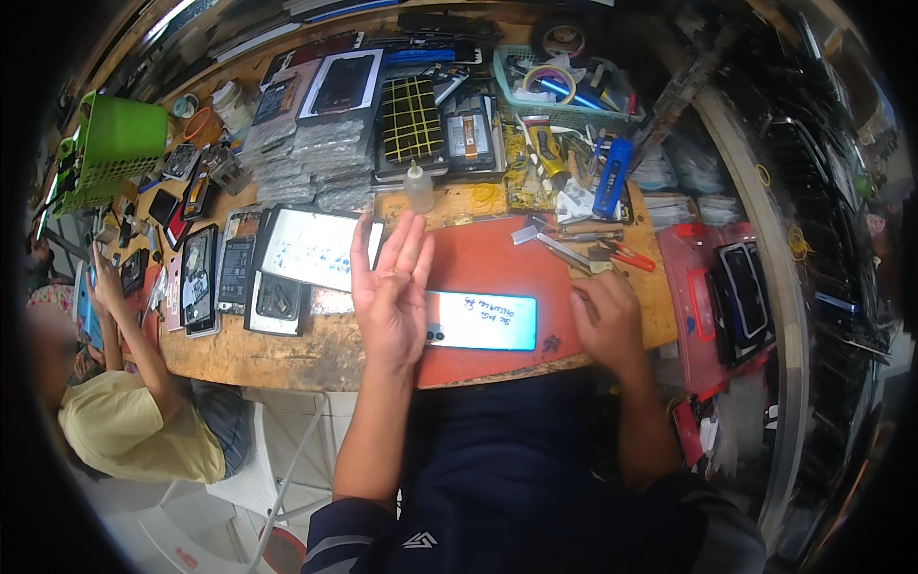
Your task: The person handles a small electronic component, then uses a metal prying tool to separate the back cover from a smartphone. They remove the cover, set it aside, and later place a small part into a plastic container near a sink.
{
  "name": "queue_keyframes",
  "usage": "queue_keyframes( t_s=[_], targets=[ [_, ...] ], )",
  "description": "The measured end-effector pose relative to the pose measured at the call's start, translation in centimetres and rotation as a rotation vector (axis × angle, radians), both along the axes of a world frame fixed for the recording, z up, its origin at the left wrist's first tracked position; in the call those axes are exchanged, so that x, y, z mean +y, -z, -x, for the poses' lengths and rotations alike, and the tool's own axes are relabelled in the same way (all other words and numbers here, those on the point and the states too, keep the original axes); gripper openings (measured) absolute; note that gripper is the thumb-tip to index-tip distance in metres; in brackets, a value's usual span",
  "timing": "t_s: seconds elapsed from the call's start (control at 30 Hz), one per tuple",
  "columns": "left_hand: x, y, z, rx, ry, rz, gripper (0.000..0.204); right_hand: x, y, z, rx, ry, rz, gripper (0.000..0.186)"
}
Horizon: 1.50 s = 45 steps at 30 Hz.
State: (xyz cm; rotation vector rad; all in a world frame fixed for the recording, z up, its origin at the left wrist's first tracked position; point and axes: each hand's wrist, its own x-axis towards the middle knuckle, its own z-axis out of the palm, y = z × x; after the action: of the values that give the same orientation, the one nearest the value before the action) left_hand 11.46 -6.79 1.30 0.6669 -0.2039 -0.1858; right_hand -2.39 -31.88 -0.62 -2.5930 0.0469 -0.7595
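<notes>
My left hand (392, 297) is raised over the left edge of the red mat (469, 258). Its palm faces up and its fingers are stretched out, with the thumb bent across; no held object shows. Partly behind it lies a phone (488, 320) with a shiny pale-blue back, handwriting on it and dark camera lenses at its left end. At the mat's right edge, my right hand (610, 320) rests with its fingers curled in; whether anything is inside them is hidden. Beyond it are tweezers (562, 251) and red-handled pliers (631, 256).
A white-topped box (311, 249) and opened phones (199, 273) lie left of the mat. Behind stand a dropper bottle (418, 187), stacks of bubble-wrapped parts (330, 148) and a teal basket (516, 96). At far left, a person in a yellow shirt (143, 426) sits at the bench.
</notes>
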Motion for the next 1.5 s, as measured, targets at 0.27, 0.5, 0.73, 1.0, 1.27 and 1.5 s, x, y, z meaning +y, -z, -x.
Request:
queue_keyframes(
  t_s=[0.27,0.5,0.73,1.0,1.27,1.5],
  targets=[
    [0.1,-0.1,0.0,0.002,0.006,0.017,0.079,0.1,0.0,0.0,0.001,0.005,-0.003,0.012],
    [0.3,0.4,-0.1,-0.039,0.049,0.003,0.087,0.1,0.1,0.0,0.001,0.007,-0.004,0.012],
    [0.3,0.6,0.0,-0.054,0.013,-0.066,0.080,0.1,-0.2,0.0,0.020,-0.001,-0.027,0.013],
    [0.0,0.5,0.0,-0.068,0.015,-0.079,0.078,0.1,-0.1,0.1,0.000,0.011,0.008,0.013],
    [0.4,2.4,-0.4,-0.083,0.109,0.066,0.063,0.2,-0.3,0.0,-0.004,0.001,0.005,0.013],
    [0.2,2.5,0.1,-0.067,0.018,-0.358,0.041,0.1,-0.3,0.0,-0.009,-0.004,-0.013,0.013]
  ],
)
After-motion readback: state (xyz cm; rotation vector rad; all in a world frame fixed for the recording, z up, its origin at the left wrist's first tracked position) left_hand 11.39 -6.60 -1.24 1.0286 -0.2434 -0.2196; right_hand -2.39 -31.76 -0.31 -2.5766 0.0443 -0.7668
